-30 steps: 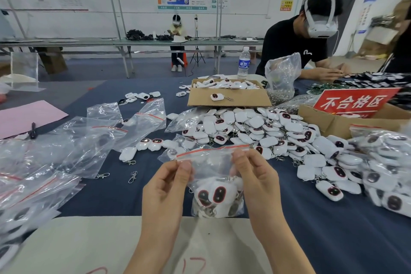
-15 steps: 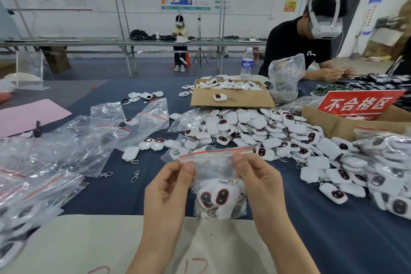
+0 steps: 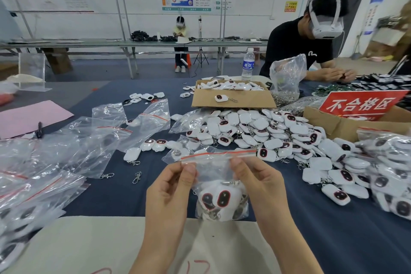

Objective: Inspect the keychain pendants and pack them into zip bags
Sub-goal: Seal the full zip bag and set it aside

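— What did the zip bag (image 3: 219, 176) look like?

— It was clear plastic with a red strip (image 3: 219, 154) running along the seal at the top. It hung upright, and several white pendants (image 3: 222, 200) were bunched at its bottom. Two of them faced the camera, each with a dark oval patch rimmed in red. Bits of metal clasp showed among them. I could not tell whether the seal was pressed closed.

— And where was it?

— It was between the two hands, straight in front of the person, over the line where the dark blue table cloth (image 3: 333, 240) met a beige sheet (image 3: 89, 247). I could not tell whether its bottom touched the table.

— How was it held?

— The left hand (image 3: 171, 193) pinched the plastic between thumb and forefinger just under the strip, near the bag's left end. The right hand (image 3: 260, 187) pinched it the same way, nearer the middle. Both pinches were tight on the bag, with the other fingers curled behind.

— And the arms?

— Both forearms rose from the bottom edge, with the fingertips pointing up and the hands a little apart.

— What lay around them?

— A heap of loose pendants (image 3: 266, 133) lay beyond the bag. There were empty bags (image 3: 93, 140) to the left and filled bags (image 3: 391, 162) to the right.
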{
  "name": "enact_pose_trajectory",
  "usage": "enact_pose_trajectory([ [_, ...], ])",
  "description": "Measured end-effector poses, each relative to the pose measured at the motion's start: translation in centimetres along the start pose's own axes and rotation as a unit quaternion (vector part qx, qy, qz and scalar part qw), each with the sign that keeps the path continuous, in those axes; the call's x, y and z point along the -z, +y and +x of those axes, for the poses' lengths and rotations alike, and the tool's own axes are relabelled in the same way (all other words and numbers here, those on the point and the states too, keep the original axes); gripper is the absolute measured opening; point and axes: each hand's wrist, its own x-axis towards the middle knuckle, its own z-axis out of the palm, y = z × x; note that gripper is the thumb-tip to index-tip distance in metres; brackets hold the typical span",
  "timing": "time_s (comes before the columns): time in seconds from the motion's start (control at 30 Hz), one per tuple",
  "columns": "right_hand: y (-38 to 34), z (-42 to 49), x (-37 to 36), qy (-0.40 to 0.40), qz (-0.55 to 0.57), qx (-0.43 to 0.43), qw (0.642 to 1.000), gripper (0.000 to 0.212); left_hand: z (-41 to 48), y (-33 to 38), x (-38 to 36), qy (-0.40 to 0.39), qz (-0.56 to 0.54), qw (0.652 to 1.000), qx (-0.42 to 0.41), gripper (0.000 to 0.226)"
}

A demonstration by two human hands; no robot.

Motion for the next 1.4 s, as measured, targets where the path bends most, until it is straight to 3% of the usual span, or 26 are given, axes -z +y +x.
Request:
enact_pose_trajectory([
  [0.87,-0.59,-0.44,-0.43,0.012,0.011,-0.02,1.0,0.017,-0.27,0.39,-0.26,-0.002,0.001,1.0,-0.009,0.02],
  [1.03,-0.51,-0.47,-0.56,0.023,0.003,-0.031,0.999,0.027,-0.33,0.46,-0.32,-0.012,0.004,1.0,-0.014,0.019],
  [1.4,-0.93,-0.65,-0.78,-0.003,0.013,-0.055,0.998,0.022,-0.38,0.48,-0.4,-0.018,-0.005,1.0,-0.018,0.015],
])
